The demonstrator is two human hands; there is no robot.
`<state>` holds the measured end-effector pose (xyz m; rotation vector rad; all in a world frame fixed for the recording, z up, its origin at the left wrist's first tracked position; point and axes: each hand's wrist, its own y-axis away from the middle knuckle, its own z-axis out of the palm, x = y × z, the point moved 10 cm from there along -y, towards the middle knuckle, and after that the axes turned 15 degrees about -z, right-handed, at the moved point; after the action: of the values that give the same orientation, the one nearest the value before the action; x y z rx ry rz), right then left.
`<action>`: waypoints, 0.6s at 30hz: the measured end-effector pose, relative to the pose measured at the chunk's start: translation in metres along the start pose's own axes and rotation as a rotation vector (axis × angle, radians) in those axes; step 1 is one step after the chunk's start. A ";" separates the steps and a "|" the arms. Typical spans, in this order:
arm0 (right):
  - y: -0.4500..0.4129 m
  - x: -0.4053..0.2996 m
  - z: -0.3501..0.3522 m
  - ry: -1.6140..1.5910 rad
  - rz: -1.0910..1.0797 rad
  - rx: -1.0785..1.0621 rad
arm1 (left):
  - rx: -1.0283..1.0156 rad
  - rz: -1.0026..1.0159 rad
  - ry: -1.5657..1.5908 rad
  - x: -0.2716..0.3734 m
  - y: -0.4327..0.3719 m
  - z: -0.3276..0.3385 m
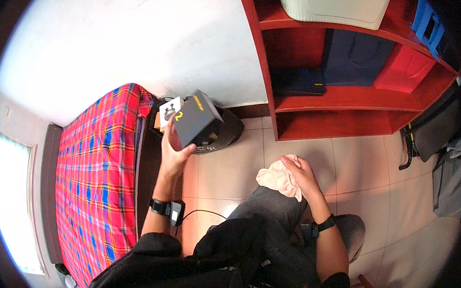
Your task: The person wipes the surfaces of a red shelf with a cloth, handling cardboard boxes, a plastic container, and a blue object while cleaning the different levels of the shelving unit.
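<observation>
My left hand (176, 151) grips the near end of a dark grey box (198, 121) with yellow printing. The box is tilted and held above a black bag or bin (231, 128) on the floor. Beside it, a white box (171, 109) with a picture of earbuds stands at that container's left side. My right hand (301, 173) holds a crumpled pale pink cloth (278, 178) over my knee. Part of the container's inside is hidden behind the grey box.
A bed with a red plaid cover (100, 168) lies to the left. At the upper right is a red shelf unit (346, 97) holding a dark blue paper bag (356, 56), a red bag (404, 69) and a white bin (333, 6). A folded black chair (437, 123) stands far right.
</observation>
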<state>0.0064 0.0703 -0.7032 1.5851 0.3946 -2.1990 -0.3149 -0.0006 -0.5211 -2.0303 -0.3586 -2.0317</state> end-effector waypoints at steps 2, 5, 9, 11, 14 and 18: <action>0.000 -0.004 0.000 0.014 -0.003 0.020 | -0.095 -0.096 0.174 -0.026 0.008 0.015; -0.002 -0.010 0.002 0.008 -0.033 0.067 | -0.156 -0.350 0.553 -0.075 0.030 0.034; 0.001 -0.010 -0.006 -0.068 -0.033 0.106 | -0.439 -0.516 0.697 -0.089 0.043 0.108; 0.002 -0.008 -0.008 -0.092 -0.039 0.117 | -0.452 -0.570 0.825 -0.094 0.049 0.139; -0.003 -0.011 0.003 -0.545 -0.124 0.203 | -0.500 -0.669 0.935 -0.108 0.055 0.153; 0.002 -0.040 0.004 0.077 -0.423 0.142 | -0.459 -0.750 0.923 -0.131 0.056 0.176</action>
<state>0.0150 0.0731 -0.6638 1.7990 0.6614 -2.5283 -0.1303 0.0075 -0.6520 -0.9064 -0.5236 -3.4743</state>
